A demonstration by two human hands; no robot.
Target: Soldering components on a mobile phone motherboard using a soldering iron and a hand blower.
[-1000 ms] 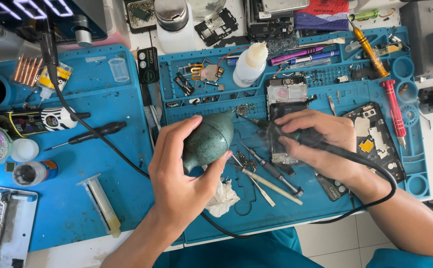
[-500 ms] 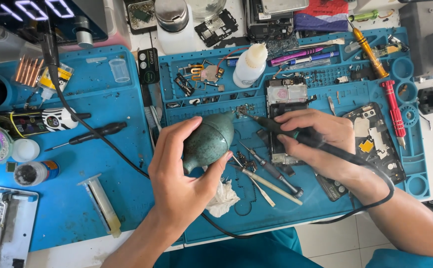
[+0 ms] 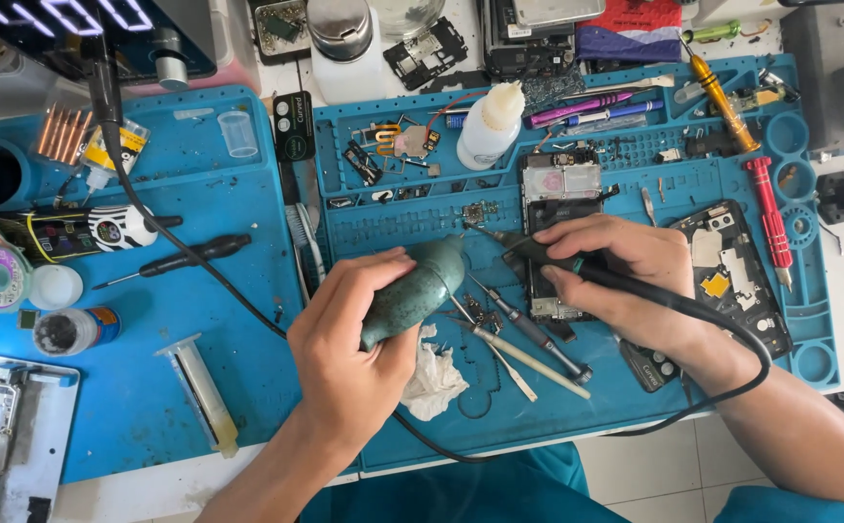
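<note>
**Working a tiny board with iron and blower**

Holding steady matters most at this step. The left hand (image 3: 349,334) is wrapped around a dark green rubber air blower (image 3: 412,291), fingers closed on its bulb, nozzle aimed toward a small circuit piece (image 3: 477,212) lying on the blue work mat (image 3: 393,232). The right hand (image 3: 625,276) is clamped pen-fashion on a black soldering iron (image 3: 528,247), whose tip reaches to that same small piece; its black cable (image 3: 732,334) loops back past the wrist. The two hands are apart, meeting only at the work point.

Just behind the right hand's fingers lies an opened phone (image 3: 559,184), and a second opened phone back (image 3: 727,271) sits near the wrist. Loose probes and tweezers (image 3: 528,339) lie between the hands, beside a crumpled white tissue (image 3: 436,378). A white squeeze bottle (image 3: 490,126) stands beyond the small piece.

To do this well, I judge the iron hand should rest its heel on the mat so the tip does not wander, and the blower should be squeezed in short, gentle puffs, since a hard burst could send so light a part skidding. Keeping the nozzle just off the hot tip would spare the rubber. The trailing cable looks likely to tug, so slack near the wrist helps.
</note>
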